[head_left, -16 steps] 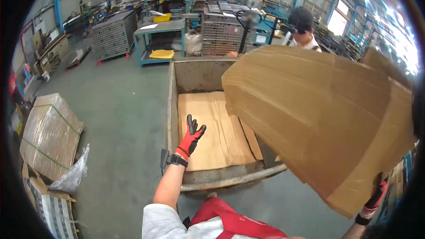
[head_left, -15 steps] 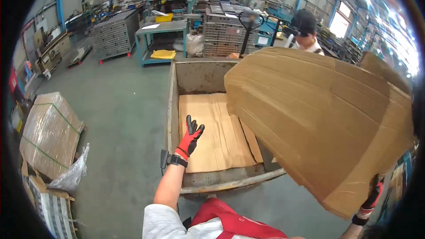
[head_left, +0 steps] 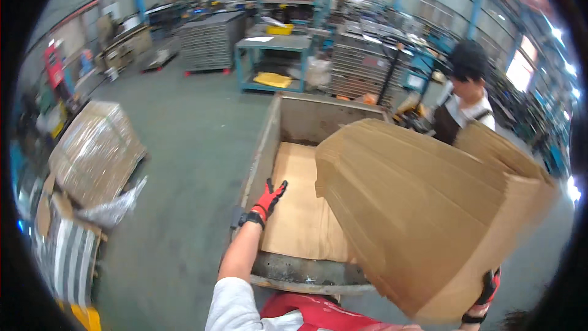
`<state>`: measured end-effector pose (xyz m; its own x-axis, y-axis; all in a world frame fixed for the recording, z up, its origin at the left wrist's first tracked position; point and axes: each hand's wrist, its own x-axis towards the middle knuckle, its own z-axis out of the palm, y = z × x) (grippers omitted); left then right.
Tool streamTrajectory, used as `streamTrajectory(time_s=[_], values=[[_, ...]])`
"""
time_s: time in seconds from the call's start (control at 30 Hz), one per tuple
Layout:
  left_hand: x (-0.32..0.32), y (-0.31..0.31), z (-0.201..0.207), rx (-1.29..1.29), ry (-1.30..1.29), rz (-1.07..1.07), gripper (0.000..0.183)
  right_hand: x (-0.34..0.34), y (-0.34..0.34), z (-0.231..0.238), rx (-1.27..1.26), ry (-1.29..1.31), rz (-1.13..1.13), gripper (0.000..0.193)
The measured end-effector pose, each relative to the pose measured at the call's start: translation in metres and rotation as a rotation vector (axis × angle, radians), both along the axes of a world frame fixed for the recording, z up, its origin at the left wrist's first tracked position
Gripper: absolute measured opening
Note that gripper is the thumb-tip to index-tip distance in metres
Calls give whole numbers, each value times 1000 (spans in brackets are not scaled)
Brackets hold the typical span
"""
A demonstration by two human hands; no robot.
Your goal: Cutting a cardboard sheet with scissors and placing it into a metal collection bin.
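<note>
A large creased sheet of brown cardboard (head_left: 416,208) hangs tilted over the right part of a grey metal bin (head_left: 260,159). My right hand (head_left: 488,288), in a red and black glove, grips the sheet's near right edge; the fingertips are partly hidden. Over the bin's left side reaches my left hand (head_left: 269,199), gloved alike, its fingers spread and nothing in them. Below it, another flat piece of cardboard (head_left: 300,208) lines the bin's floor. The raised sheet hides the bin's right side.
Beyond the sheet, at the right, stands a person (head_left: 465,92) in a dark cap. A plastic-wrapped carton (head_left: 98,153) is on the left. Behind the bin are a blue-green workbench (head_left: 275,43), stacked metal crates (head_left: 361,70) and a pallet jack handle (head_left: 390,76).
My view has turned left. The cardboard sheet in my right hand has come lower and closer in over the bin. My left hand stays open, and the other person shows more fully.
</note>
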<state>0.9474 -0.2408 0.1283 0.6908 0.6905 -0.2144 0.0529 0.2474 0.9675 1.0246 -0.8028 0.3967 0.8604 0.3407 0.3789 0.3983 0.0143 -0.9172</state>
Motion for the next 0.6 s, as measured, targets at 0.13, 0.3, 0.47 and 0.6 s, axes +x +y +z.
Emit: streamTrajectory(time_s=[0.13, 0.3, 0.47, 0.6], values=[[-3, -20, -8, -112, -107, -102, 78, 41, -7, -2, -89, 30, -34, 42], [-64, -65, 54, -247, -247, -28, 50, 105, 23, -22, -158, 200, 66, 43], [-156, -61, 80, -27, -153, 190, 37, 150, 42, -68, -46, 541, 87, 45], [-236, -63, 148, 273, 8, 648, 27, 200, 77, -156, 397, 1173, 337, 46]])
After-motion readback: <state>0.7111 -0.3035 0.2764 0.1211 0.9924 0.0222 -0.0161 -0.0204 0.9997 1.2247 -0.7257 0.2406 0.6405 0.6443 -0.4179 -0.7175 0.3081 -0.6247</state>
